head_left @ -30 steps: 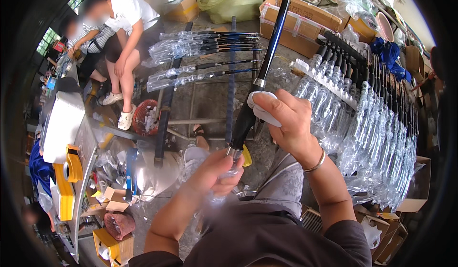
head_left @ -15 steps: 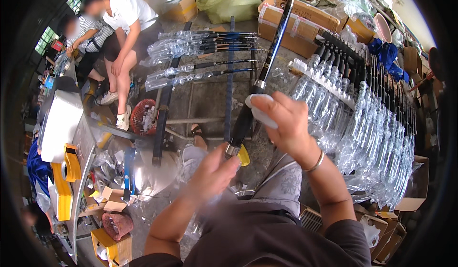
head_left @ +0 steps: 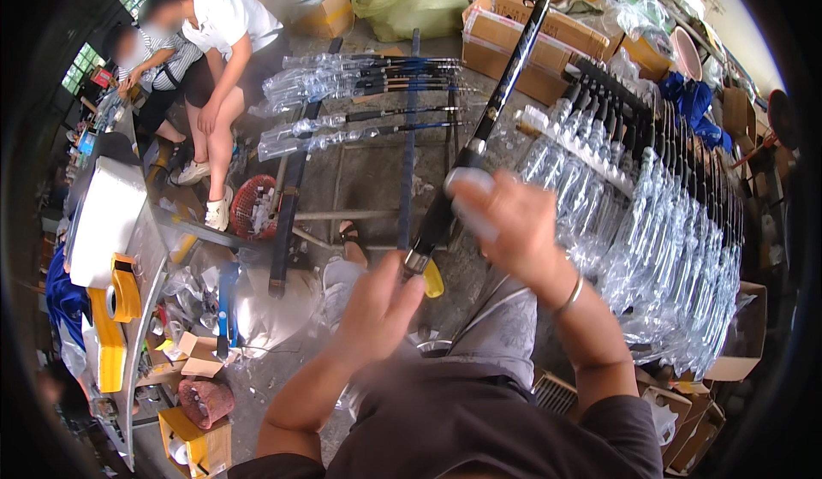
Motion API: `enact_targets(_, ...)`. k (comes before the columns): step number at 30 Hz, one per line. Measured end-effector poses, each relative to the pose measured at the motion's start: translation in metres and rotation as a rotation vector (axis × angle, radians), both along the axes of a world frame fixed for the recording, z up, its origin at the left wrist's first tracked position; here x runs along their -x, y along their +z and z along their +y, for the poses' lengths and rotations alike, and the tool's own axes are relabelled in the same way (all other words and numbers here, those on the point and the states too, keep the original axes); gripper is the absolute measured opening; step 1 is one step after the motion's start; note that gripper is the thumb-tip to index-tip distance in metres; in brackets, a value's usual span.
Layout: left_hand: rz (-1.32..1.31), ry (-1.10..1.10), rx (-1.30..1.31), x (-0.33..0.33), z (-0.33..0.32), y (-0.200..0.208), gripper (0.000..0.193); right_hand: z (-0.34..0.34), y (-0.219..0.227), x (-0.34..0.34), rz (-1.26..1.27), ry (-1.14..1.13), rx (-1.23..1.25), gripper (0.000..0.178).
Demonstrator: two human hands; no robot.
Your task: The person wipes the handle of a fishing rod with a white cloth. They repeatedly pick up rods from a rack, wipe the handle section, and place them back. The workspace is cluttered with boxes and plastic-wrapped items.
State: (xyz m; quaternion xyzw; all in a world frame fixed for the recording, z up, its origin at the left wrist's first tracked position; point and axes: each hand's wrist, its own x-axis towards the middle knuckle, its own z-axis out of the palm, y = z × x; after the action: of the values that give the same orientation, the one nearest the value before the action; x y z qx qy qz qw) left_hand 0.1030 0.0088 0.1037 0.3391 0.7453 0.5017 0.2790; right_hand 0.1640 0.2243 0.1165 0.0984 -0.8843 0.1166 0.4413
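Observation:
A black fishing rod slants up and to the right before me, its far end above the cardboard boxes. Closed around its lower end, by a silver ring, is my left hand. Higher up, my right hand, with a bracelet at the wrist, presses a white cloth against the rod's dark grip. Motion blurs this hand and the cloth. The fingers on the far side of the cloth are partly hidden.
Plastic-sleeved rods stand in a row at right. More rods lie across a metal frame. Two people sit at far left. A table with yellow tape rolls, a red basket and boxes surround me.
The rod's upper end has swung slightly to the right. My right hand and the cloth have shifted a little along the grip and look more blurred. My left hand keeps its hold.

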Motion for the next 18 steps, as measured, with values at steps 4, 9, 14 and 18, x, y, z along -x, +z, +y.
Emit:
enact_targets(4, 0.174, 0.042, 0.002, -0.005, 0.003, 0.006, 0.026, -0.006, -0.007, -0.007, -0.047, 0.01, -0.099, 0.027)
enact_targets(9, 0.281, 0.082, -0.038, -0.005, 0.007, 0.004, 0.024, -0.018, -0.01, -0.009, -0.057, 0.035, -0.092, 0.028)
enact_targets(14, 0.395, 0.137, -0.049, -0.003, 0.009, -0.001, 0.024, -0.008, 0.0, -0.005, 0.004, -0.068, 0.028, 0.036)
enact_targets(18, 0.597, 0.202, -0.09, -0.001, 0.007, -0.007, 0.028, -0.006, -0.005, -0.006, -0.041, -0.036, -0.104, 0.025)
